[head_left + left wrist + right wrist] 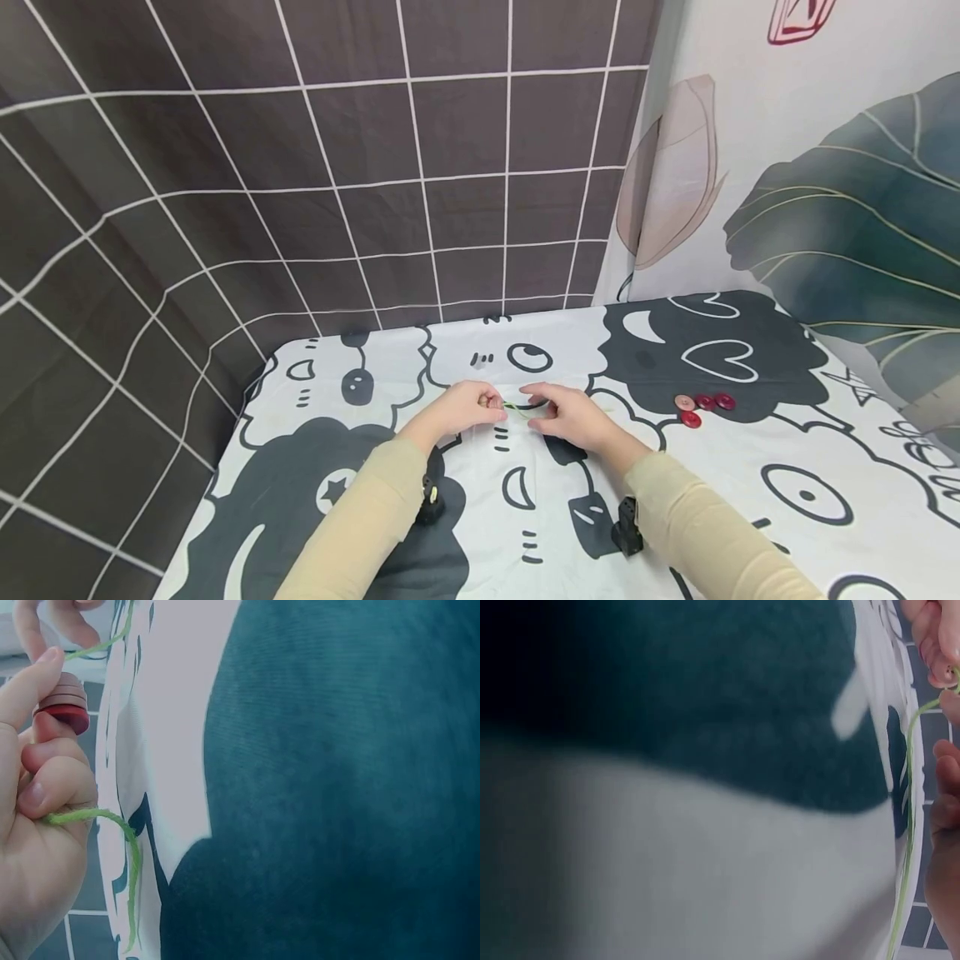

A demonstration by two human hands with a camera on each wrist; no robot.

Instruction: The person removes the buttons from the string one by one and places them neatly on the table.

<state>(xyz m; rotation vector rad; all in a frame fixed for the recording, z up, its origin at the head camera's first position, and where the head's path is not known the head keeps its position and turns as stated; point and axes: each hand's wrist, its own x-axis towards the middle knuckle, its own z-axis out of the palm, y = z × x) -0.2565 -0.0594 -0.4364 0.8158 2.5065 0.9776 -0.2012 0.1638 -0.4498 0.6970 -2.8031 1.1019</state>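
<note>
Green cord (84, 814) runs from the left hand (474, 407), which pinches a button stack (66, 700) above the cloth (491, 533), presumably to keep the holes aligned. The right hand (573, 418) is beside the cord, its grip not determinable; four loose buttons (704, 402) lie well apart, rightward.

Head view looks forward-down from above; close wrist views share the green string (136, 862)

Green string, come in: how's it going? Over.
Left hand gripping button stack and green string. Right hand close by, fingers parted. Four loose buttons off to the right. Nothing visibly in the way.
</note>
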